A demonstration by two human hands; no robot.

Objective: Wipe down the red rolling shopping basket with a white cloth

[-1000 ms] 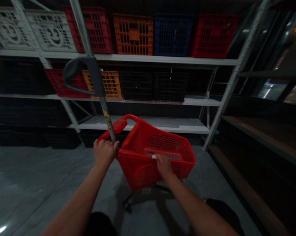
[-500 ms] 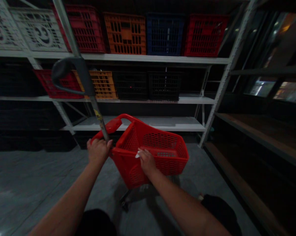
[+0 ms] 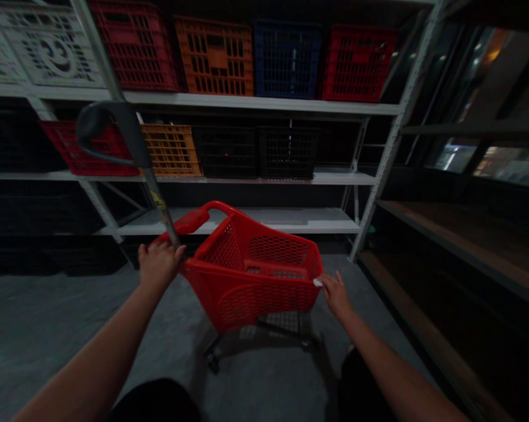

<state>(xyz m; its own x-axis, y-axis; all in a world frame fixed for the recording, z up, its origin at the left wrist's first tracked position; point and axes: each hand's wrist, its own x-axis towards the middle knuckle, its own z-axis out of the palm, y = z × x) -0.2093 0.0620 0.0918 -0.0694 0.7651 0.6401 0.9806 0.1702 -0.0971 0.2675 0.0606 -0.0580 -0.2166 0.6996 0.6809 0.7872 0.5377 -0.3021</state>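
Note:
A red plastic shopping cart (image 3: 264, 258) stands before me with its basket bare inside. My left hand (image 3: 159, 264) is closed over the left end of the cart's red handle, beside the foot of a metal pole (image 3: 161, 205). The pole rises from the cart and bears a grey hook-shaped grip (image 3: 132, 138). At the basket's right front corner, my right hand (image 3: 336, 295) pinches a small white piece (image 3: 318, 282), like a tissue or cloth, against the rim. Most of the white piece is hidden by the fingers.
Behind the cart, a white metal shelf rack (image 3: 247, 99) carries red, white, orange, blue and black crates, among them an orange crate (image 3: 216, 58) and a blue crate (image 3: 286, 58). Darker shelving (image 3: 458, 246) runs along the right. Grey floor (image 3: 71, 316) surrounds the cart's wheels.
My right hand has slid right along the near rim, from mid-basket to the corner, with the white piece. My left hand stays on the handle. The view has shifted slightly.

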